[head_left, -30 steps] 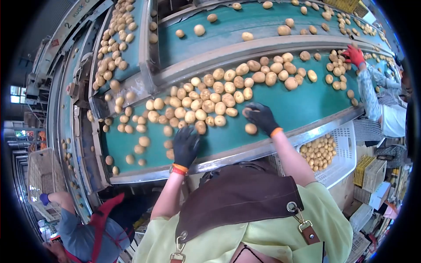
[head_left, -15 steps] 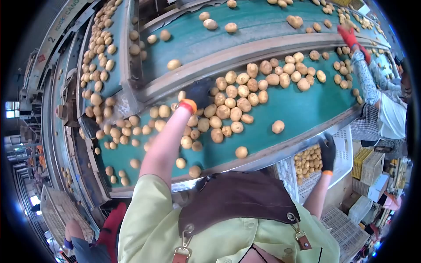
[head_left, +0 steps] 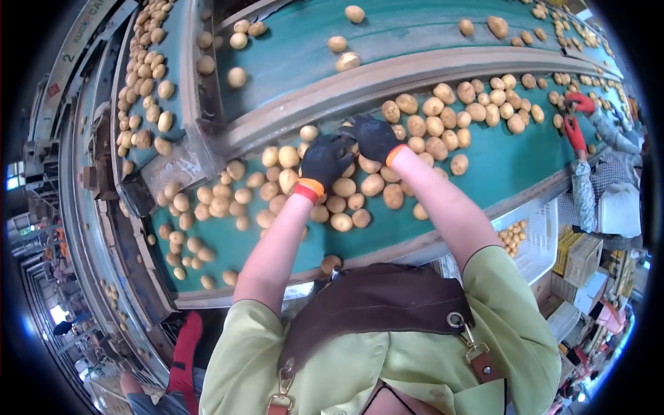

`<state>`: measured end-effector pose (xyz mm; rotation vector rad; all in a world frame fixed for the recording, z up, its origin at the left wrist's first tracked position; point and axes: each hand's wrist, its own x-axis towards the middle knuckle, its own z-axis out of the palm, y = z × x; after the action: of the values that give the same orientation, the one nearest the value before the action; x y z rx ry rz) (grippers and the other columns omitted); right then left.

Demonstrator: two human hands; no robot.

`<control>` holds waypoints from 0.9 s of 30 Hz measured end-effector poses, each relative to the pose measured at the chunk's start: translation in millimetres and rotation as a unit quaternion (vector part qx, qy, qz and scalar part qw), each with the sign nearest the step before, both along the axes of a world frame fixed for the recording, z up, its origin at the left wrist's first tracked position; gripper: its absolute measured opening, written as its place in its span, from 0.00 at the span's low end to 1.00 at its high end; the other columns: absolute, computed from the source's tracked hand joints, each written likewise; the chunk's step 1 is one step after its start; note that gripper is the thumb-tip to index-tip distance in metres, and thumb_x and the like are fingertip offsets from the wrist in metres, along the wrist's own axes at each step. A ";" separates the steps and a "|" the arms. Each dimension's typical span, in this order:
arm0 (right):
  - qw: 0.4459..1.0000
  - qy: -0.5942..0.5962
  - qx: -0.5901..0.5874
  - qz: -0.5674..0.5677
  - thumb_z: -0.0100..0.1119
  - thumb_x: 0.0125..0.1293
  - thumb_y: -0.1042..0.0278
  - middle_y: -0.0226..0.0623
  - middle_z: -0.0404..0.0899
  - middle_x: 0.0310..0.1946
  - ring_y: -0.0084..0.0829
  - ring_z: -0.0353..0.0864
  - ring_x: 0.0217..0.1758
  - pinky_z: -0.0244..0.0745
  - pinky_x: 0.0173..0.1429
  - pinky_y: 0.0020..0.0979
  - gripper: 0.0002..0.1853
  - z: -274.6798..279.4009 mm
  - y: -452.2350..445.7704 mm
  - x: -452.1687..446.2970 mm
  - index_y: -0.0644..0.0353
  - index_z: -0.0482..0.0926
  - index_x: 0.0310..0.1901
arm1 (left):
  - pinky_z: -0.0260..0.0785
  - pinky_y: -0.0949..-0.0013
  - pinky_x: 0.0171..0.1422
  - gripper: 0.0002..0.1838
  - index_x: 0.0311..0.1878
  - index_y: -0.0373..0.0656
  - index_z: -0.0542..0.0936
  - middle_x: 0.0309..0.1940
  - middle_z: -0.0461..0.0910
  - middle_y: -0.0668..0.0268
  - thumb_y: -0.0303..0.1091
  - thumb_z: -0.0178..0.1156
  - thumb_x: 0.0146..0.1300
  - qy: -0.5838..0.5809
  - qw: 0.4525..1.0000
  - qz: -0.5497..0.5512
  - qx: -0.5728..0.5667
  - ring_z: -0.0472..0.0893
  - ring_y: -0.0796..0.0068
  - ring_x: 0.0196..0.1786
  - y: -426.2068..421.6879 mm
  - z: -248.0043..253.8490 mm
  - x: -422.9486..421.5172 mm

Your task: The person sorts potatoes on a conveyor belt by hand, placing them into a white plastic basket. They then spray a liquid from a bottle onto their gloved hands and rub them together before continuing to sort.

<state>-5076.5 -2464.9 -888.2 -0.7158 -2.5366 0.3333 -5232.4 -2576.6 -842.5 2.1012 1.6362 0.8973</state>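
My left hand [head_left: 326,164], in a dark glove with an orange and red cuff, is over the potatoes [head_left: 372,185] on the green belt [head_left: 290,243]. Its fingers are curled; whatever lies under them is mostly hidden. Touching it on the right is my right hand [head_left: 373,140], gloved alike, fingers bent round a potato [head_left: 352,148] that shows only in part between the two hands. Loose potatoes lie on all sides of both hands, thickest to the right along the belt's far rail [head_left: 429,68].
A second belt [head_left: 290,59] with scattered potatoes runs beyond the rail. More potatoes fill a side chute [head_left: 146,69] at left. A white crate [head_left: 543,242] holding potatoes stands below the near edge. A co-worker's red-gloved hands [head_left: 577,117] are over the belt at far right.
My right hand has come up from the white crate to the belt beside my left hand. My left hand has shifted slightly right and nearer. Potatoes have changed places on both belts.
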 end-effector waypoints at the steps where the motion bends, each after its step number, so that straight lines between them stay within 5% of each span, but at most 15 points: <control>1: 0.997 -0.048 -0.056 -0.001 0.62 0.65 0.61 0.44 0.80 0.57 0.47 0.82 0.59 0.79 0.60 0.48 0.20 3.0 -3.2 0.6 0.43 0.81 0.59 | 0.75 0.50 0.59 0.22 0.54 0.50 0.86 0.50 0.84 0.55 0.46 0.72 0.57 0.047 0.998 0.015 -0.029 0.82 0.50 0.55 0.7 -10.9 -0.5; 3: 0.992 -0.074 -0.101 -0.022 0.63 0.63 0.62 0.45 0.80 0.57 0.48 0.81 0.60 0.78 0.61 0.48 0.20 18.0 -20.4 13.4 0.44 0.81 0.58 | 0.75 0.47 0.51 0.21 0.49 0.48 0.86 0.42 0.84 0.55 0.47 0.73 0.54 0.142 0.989 0.046 -0.002 0.83 0.48 0.45 -5.5 -23.1 15.4; 6: 0.969 -0.048 -0.228 -0.077 0.65 0.60 0.62 0.46 0.79 0.57 0.50 0.79 0.62 0.76 0.62 0.51 0.22 12.5 -39.7 32.9 0.44 0.79 0.58 | 0.74 0.47 0.50 0.19 0.43 0.47 0.85 0.40 0.83 0.54 0.48 0.72 0.53 0.122 0.987 0.102 0.005 0.82 0.47 0.43 -12.8 -36.9 52.7; 8: 0.955 0.113 -0.262 -0.080 0.66 0.58 0.64 0.48 0.79 0.57 0.53 0.78 0.61 0.75 0.63 0.53 0.23 -28.4 -44.8 41.8 0.49 0.79 0.57 | 0.74 0.46 0.49 0.16 0.39 0.47 0.84 0.39 0.83 0.55 0.48 0.71 0.55 0.119 0.990 0.077 -0.001 0.82 0.47 0.43 -11.4 -50.9 56.0; 10: 0.947 0.181 -0.232 -0.132 0.65 0.61 0.64 0.42 0.80 0.55 0.44 0.81 0.57 0.78 0.60 0.48 0.22 -8.1 -77.4 69.6 0.53 0.79 0.58 | 0.74 0.47 0.48 0.15 0.39 0.48 0.85 0.38 0.83 0.56 0.47 0.70 0.56 0.113 0.993 0.019 -0.038 0.82 0.48 0.43 -17.9 -41.2 58.0; 12: 0.779 0.349 -0.508 -0.117 0.64 0.65 0.68 0.35 0.81 0.54 0.31 0.82 0.53 0.80 0.57 0.39 0.21 30.4 -106.8 102.5 0.57 0.79 0.60 | 0.74 0.50 0.49 0.18 0.47 0.51 0.86 0.35 0.81 0.59 0.45 0.72 0.55 0.139 0.989 -0.048 -0.029 0.80 0.52 0.42 -28.7 -48.4 46.3; 14: 0.838 0.337 -0.371 -0.216 0.63 0.66 0.73 0.31 0.80 0.54 0.24 0.79 0.52 0.79 0.57 0.31 0.21 30.1 -132.0 163.7 0.58 0.79 0.61 | 0.75 0.50 0.51 0.22 0.54 0.53 0.85 0.41 0.83 0.58 0.45 0.72 0.55 0.139 0.987 -0.070 -0.045 0.82 0.50 0.46 -38.1 -49.8 37.1; 15: 0.807 0.390 -0.360 -0.259 0.62 0.65 0.77 0.33 0.80 0.57 0.26 0.80 0.54 0.78 0.59 0.32 0.21 31.4 -152.4 194.8 0.59 0.79 0.61 | 0.75 0.50 0.51 0.22 0.54 0.53 0.85 0.41 0.83 0.58 0.45 0.72 0.55 0.143 0.985 -0.079 -0.047 0.82 0.50 0.46 -41.0 -48.4 29.5; 18: 0.826 0.298 -0.153 -0.453 0.63 0.67 0.72 0.40 0.79 0.62 0.35 0.79 0.63 0.75 0.66 0.36 0.23 -12.0 -204.5 300.7 0.59 0.78 0.64 | 0.77 0.59 0.54 0.23 0.58 0.50 0.84 0.45 0.85 0.61 0.43 0.72 0.60 0.107 0.973 -0.109 -0.173 0.84 0.60 0.48 -29.5 -44.6 14.9; 20: 0.801 0.146 -0.117 -0.569 0.65 0.68 0.64 0.48 0.78 0.64 0.47 0.77 0.68 0.72 0.70 0.43 0.26 -45.4 -242.3 343.5 0.56 0.76 0.67 | 0.76 0.68 0.48 0.24 0.59 0.43 0.82 0.41 0.84 0.65 0.42 0.72 0.63 -0.151 0.910 -0.047 -0.384 0.82 0.74 0.43 -16.3 -36.8 15.1; 21: 0.777 0.098 -0.138 -0.607 0.66 0.68 0.58 0.53 0.76 0.67 0.55 0.73 0.71 0.69 0.74 0.47 0.29 -64.3 -258.3 350.6 0.54 0.75 0.69 | 0.73 0.75 0.45 0.22 0.58 0.39 0.81 0.39 0.81 0.70 0.43 0.69 0.67 -0.240 0.909 -0.074 -0.333 0.78 0.83 0.40 -13.9 -44.9 14.5; 22: 0.744 -0.014 -0.170 -0.646 0.68 0.67 0.56 0.54 0.74 0.69 0.53 0.72 0.73 0.68 0.75 0.45 0.33 -72.8 -272.1 341.4 0.55 0.73 0.72 | 0.73 0.75 0.45 0.22 0.58 0.39 0.81 0.39 0.81 0.70 0.43 0.69 0.67 -0.231 0.909 -0.086 -0.335 0.78 0.83 0.40 -15.1 -37.6 16.5; 24: 0.829 0.194 -0.160 -0.500 0.71 0.65 0.59 0.49 0.75 0.68 0.46 0.75 0.72 0.69 0.75 0.40 0.35 -65.2 -284.3 291.5 0.59 0.71 0.72 | 0.74 0.74 0.45 0.20 0.57 0.38 0.81 0.39 0.82 0.70 0.41 0.67 0.70 -0.239 0.907 -0.081 -0.336 0.78 0.83 0.41 -18.8 -24.8 22.9; 26: 0.726 0.455 -0.362 -0.368 0.71 0.66 0.63 0.42 0.77 0.64 0.35 0.77 0.67 0.72 0.71 0.35 0.33 -11.3 -289.9 193.9 0.59 0.71 0.71 | 0.73 0.76 0.45 0.12 0.50 0.39 0.82 0.43 0.83 0.72 0.39 0.62 0.75 -0.260 0.884 -0.131 -0.366 0.78 0.84 0.42 -31.8 -6.3 41.7; 27: 0.605 0.575 -0.499 -0.233 0.70 0.67 0.63 0.41 0.76 0.65 0.33 0.76 0.67 0.73 0.70 0.35 0.34 17.0 -286.6 163.5 0.59 0.70 0.72 | 0.72 0.76 0.42 0.13 0.50 0.40 0.83 0.40 0.83 0.73 0.40 0.62 0.76 -0.235 0.881 -0.120 -0.393 0.77 0.85 0.40 -41.5 4.9 53.4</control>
<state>-4913.0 -2751.4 -871.1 -0.9914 -0.7043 1.4764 -5178.9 -2618.1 -837.5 1.3388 1.1606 0.4741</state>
